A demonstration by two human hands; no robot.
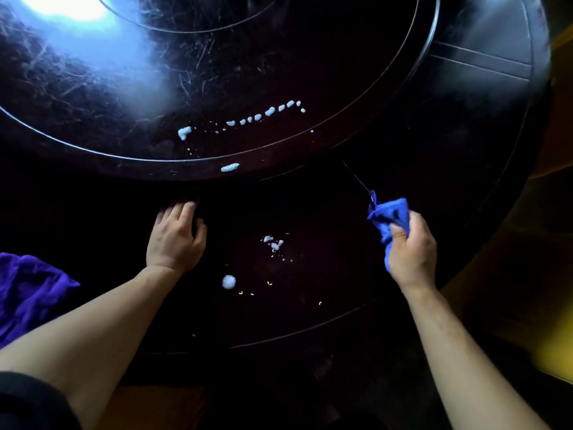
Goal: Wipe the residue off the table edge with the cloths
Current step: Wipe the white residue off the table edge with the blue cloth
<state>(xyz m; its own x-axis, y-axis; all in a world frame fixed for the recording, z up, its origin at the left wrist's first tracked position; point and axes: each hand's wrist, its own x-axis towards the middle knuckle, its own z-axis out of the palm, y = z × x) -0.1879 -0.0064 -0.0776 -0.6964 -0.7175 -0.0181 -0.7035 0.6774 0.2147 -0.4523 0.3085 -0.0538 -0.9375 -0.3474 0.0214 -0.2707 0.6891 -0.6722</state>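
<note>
Clearly, white foamy residue (273, 242) dots the dark, glossy round wooden table (310, 212) near its edge, between both hands. Right hand (410, 246) clutches a crumpled blue cloth (387, 217) above the surface. Left hand (176, 237) rests spread, palm down. A purple cloth (28, 290) lies far left.

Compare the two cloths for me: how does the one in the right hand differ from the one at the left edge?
The blue cloth is bunched small in the right hand, held above the table; the purple cloth lies loose and spread at the left edge, untouched. The blue cloth is brighter blue; the purple cloth is darker violet and looks larger. Neither touches the white residue.
</note>
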